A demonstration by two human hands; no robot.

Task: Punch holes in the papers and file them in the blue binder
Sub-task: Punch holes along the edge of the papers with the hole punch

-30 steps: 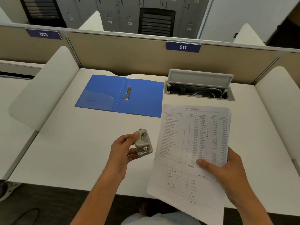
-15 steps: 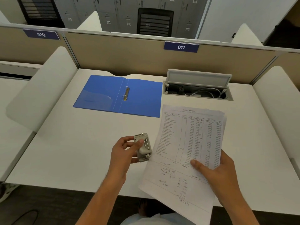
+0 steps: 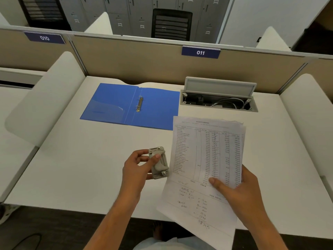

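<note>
The blue binder (image 3: 126, 105) lies open and flat at the back of the white desk, its metal rings (image 3: 139, 104) in the middle. My left hand (image 3: 138, 170) grips a small grey hole punch (image 3: 158, 162) above the desk, thumb on its lever. My right hand (image 3: 234, 193) holds a stack of printed papers (image 3: 205, 159) by the lower right, thumb on top. The papers' left edge sits right beside the punch.
An open cable box (image 3: 218, 98) with its lid up is set into the desk behind the papers. Beige partitions (image 3: 144, 60) close the back of the desk. White curved side dividers (image 3: 43, 98) stand left and right.
My left hand has turned the punch upright and brought it closer to the papers' left edge. The papers have swung slightly left toward it.
</note>
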